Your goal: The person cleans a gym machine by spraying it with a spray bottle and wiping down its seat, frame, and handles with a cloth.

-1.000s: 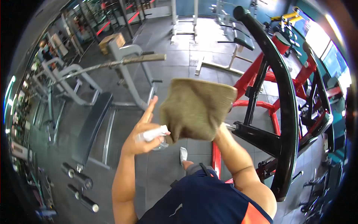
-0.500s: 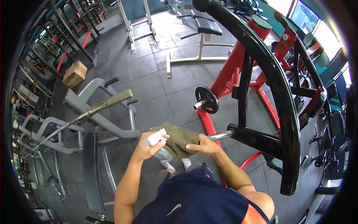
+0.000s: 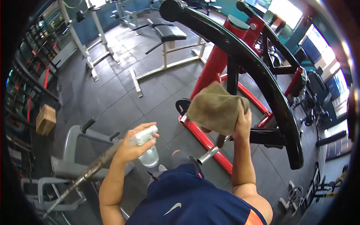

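Observation:
My left hand (image 3: 129, 146) is wrapped round the neck of a clear spray bottle (image 3: 150, 156) with a white trigger head (image 3: 146, 135), held upright in front of my left side. In my right hand (image 3: 243, 123) is an olive-brown cloth (image 3: 215, 108), gripped at its right edge and spread out in front of the machine's red upright. Below the cloth, a bare metal peg (image 3: 209, 155) sticks out from the black and red weight machine (image 3: 262, 75). The cloth hides part of the machine's frame.
A small black weight plate (image 3: 182, 107) sits low on the machine. To the left, a metal bar (image 3: 90, 170) slants past a grey frame (image 3: 71, 144). Farther off stand a padded bench (image 3: 167, 33) and a wooden box (image 3: 46, 120) on the tiled floor (image 3: 123, 112).
My right hand has lifted the cloth up and to the right, away from the spray bottle and off the metal peg. My left hand has shifted left with the bottle. The view has turned right.

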Action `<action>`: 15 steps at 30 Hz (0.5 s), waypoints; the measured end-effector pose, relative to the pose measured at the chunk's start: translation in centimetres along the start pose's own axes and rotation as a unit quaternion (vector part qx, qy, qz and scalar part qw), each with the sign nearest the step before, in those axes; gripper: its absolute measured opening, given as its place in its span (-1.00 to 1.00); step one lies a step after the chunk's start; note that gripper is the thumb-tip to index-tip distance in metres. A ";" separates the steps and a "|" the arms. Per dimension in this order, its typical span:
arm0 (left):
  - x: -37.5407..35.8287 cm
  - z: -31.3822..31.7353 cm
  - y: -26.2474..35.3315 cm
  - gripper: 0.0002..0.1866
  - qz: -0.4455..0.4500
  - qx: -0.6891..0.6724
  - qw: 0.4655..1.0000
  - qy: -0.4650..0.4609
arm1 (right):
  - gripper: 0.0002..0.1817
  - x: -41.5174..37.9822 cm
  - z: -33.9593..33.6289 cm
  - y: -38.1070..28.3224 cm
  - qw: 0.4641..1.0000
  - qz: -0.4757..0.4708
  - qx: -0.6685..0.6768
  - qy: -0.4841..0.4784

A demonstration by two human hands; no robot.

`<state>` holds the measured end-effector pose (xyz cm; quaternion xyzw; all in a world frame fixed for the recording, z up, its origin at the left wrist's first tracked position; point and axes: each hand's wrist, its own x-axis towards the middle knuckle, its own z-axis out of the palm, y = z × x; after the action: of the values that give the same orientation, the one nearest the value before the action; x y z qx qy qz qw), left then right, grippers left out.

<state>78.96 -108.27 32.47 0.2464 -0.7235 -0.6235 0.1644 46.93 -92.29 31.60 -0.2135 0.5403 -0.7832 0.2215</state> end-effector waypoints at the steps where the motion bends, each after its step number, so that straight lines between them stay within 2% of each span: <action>1: 1.1 -1.4 -0.4 -0.44 0.035 0.044 0.998 0.007 | -0.69 1.4 0.3 -1.0 0.997 -0.026 -0.067 0.005; 2: 1.9 -2.2 -0.4 -0.45 0.013 0.011 1.000 0.019 | -0.70 2.7 0.7 -1.7 0.992 -0.040 -0.115 0.011; 4: 3.8 -3.7 0.6 -0.46 -0.034 -0.055 0.997 0.048 | -0.71 6.0 1.5 -3.2 0.992 -0.006 -0.125 -0.010; 6: 6.6 -5.3 0.2 -0.46 -0.033 -0.023 0.998 0.049 | -0.74 9.5 2.1 -5.1 0.990 0.039 -0.118 -0.061; 8: 9.2 -6.9 -0.7 -0.46 -0.031 0.025 0.998 0.044 | -0.71 13.8 2.9 -6.9 0.988 0.009 -0.099 -0.114; 12: 14.2 -8.6 -2.6 -0.50 -0.042 0.029 0.995 0.080 | -0.62 23.9 4.0 -11.5 0.976 -0.065 -0.111 -0.174; 13: 15.4 -9.0 -3.0 -0.52 -0.052 0.024 0.995 0.088 | -0.61 27.1 3.8 -12.4 0.947 -0.092 -0.269 -0.148; 14: 16.5 -9.4 -3.3 -0.53 -0.061 0.015 0.994 0.089 | -0.59 29.6 3.6 -12.9 0.893 -0.113 -0.420 -0.117; 15: 17.5 -9.7 -3.7 -0.53 -0.071 0.007 0.993 0.089 | -0.59 30.8 4.6 -11.8 0.766 -0.155 -0.624 0.009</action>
<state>70.42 -126.45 29.31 0.3530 -0.6909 -0.6041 0.1822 23.22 -109.83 47.09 -0.3787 0.8714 -0.2988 -0.0898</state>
